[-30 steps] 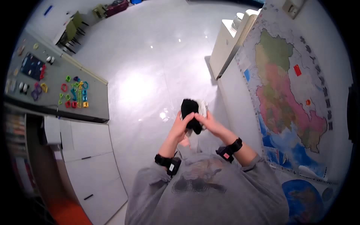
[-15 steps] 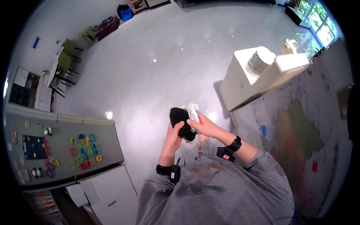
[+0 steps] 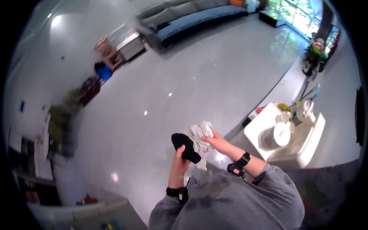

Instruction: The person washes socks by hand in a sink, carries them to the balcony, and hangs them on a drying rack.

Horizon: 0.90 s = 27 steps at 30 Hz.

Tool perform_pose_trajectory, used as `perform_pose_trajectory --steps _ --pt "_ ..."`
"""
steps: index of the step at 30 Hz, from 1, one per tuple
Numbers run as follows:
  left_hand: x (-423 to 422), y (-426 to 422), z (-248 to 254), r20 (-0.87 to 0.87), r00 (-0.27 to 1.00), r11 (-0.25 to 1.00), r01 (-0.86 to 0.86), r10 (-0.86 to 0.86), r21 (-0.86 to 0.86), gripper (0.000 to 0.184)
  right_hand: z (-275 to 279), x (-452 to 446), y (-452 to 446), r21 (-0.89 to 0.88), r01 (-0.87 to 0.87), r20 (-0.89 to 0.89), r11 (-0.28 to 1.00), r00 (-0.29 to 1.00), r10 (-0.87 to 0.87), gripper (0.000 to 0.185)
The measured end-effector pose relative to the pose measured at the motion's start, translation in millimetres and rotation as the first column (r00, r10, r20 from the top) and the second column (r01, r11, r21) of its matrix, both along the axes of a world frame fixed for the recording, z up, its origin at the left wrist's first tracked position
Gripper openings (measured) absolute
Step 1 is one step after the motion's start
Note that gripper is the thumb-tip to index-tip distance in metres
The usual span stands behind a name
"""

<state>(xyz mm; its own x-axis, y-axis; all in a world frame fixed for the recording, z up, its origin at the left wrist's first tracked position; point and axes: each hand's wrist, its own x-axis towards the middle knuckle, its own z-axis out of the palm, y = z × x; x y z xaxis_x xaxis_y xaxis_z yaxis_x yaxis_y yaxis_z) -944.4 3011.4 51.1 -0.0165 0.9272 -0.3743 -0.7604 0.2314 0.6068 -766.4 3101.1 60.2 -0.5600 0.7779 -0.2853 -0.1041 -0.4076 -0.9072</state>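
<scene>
Bare floor spread across the middle of the frame, with open room ahead of the person up to the sofa at top centre. At the right, the near corner of a white stand carrying a jar narrowed that space, well apart from the black cloth but nearer to the right arm. A grey panel edged in at lower left. Along the left stood a suitcase and a blue bag, and chairs that were smeared by blur.

The left wristband bore a small pale label and the right wristband a reddish one; the marks on both were too small to read.

Both arms reached forward, hands low at the centre. The left hand had its fingers closed around the black cloth, thumb on top. The right hand gripped the bunched white cloth, its thumb pressed on the near side. The cloths lay side by side above the floor, probably touching, though the view was too coarse to be sure.
</scene>
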Motion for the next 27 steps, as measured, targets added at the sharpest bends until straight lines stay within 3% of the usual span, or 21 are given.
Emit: perform_pose_trajectory --steps 3,5,9,12,13,14,15,17,19,27 --pt "-2 100 10 0.044 0.987 0.987 0.152 -0.154 0.049 0.045 24 11 72 0.069 0.199 -0.002 0.977 0.980 -0.200 0.044" --pt "-6 160 13 0.006 0.972 0.969 0.234 -0.235 -0.074 0.046 38 27 111 0.010 0.309 -0.020 0.951 0.951 -0.309 0.039" --pt "5 291 -3 0.128 0.886 0.895 0.446 -0.446 0.034 0.050 33 66 189 -0.063 0.573 -0.183 0.817 0.798 -0.574 0.032" --pt "20 374 -4 0.086 0.899 0.894 0.437 -0.430 -0.095 0.050 18 88 251 -0.064 0.717 -0.130 0.695 0.684 -0.718 0.031" --pt "32 402 1 0.036 0.915 0.904 0.402 -0.401 -0.144 0.050 17 97 273 -0.095 0.707 -0.138 0.701 0.688 -0.712 0.032" --pt "37 435 -9 0.109 0.878 0.883 0.469 -0.466 0.002 0.048 17 101 297 -0.107 0.739 -0.150 0.665 0.649 -0.745 0.033" --pt "43 460 4 0.008 0.876 0.875 0.482 -0.482 -0.046 0.046 18 103 323 -0.117 0.769 -0.168 0.629 0.609 -0.775 0.033" --pt "45 504 27 -0.017 0.876 0.868 0.475 -0.482 -0.141 0.039 10 110 371 -0.157 0.761 -0.183 0.629 0.604 -0.776 0.034" --pt "36 554 13 -0.055 0.873 0.871 0.475 -0.484 -0.123 0.043 12 118 420 -0.210 0.725 -0.190 0.656 0.628 -0.755 0.036" --pt "52 751 26 -0.085 0.889 0.889 0.437 -0.450 -0.140 0.047 10 139 615 -0.139 0.767 -0.165 0.626 0.605 -0.779 0.032"
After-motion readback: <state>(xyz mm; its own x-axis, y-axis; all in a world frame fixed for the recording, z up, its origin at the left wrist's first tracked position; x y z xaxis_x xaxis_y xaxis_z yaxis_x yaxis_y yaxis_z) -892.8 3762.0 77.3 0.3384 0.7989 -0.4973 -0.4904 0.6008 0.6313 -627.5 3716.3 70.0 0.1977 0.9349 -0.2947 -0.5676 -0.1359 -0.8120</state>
